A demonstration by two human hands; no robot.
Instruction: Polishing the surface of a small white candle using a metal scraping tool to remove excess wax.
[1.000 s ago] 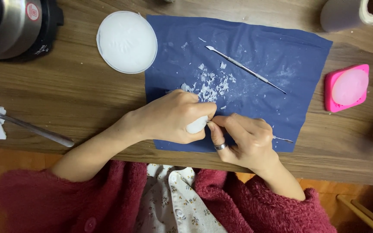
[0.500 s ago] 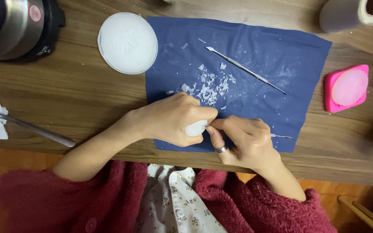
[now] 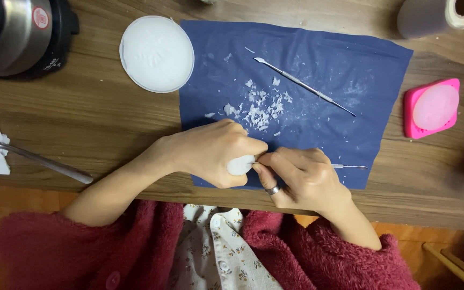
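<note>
You face wooden table [image 3: 81,121], brown grain running sideways, front edge close to you. Orange-brown wooden floor [image 3: 447,241] below. Warm, dim light; shadows soft across tabletop.

warm dim indoor light, soft shadows, sharp centre, darker corners

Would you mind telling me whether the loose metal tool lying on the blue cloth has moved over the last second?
No. The loose metal tool lies at the same slant on the blue cloth, above the white shavings.

White round dish [image 3: 157,53], pink mould [image 3: 432,107], spoon [image 3: 28,156], paper roll [image 3: 439,16] on wooden table [image 3: 81,118]
</note>
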